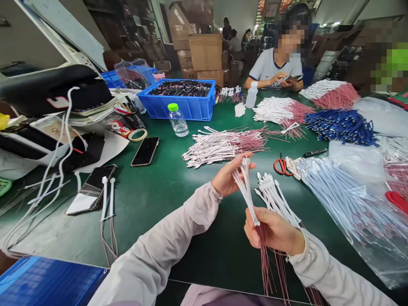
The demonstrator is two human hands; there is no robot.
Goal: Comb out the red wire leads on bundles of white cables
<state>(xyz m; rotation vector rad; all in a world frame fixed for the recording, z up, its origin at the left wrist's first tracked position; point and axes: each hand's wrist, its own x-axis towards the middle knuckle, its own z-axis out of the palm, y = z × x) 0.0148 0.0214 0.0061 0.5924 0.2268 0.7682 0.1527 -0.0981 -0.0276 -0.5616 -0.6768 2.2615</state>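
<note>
Both of my hands hold one small bundle of white ties with red wire tails (247, 191) above the green table (165, 187). My left hand (228, 176) pinches the bundle's upper end between thumb and fingers. My right hand (274, 231) is closed round the lower part, and the red tails hang down from it. Just right of the bundle, a second bunch of the same white ties (276, 199) lies on the table behind my right hand.
A pile of white-and-red ties (219, 144), red scissors (281, 165), a water bottle (177, 120), two phones (145, 151), a blue crate (178, 102) and bagged ties (347, 199) lie around. A seated person (277, 68) works across the table.
</note>
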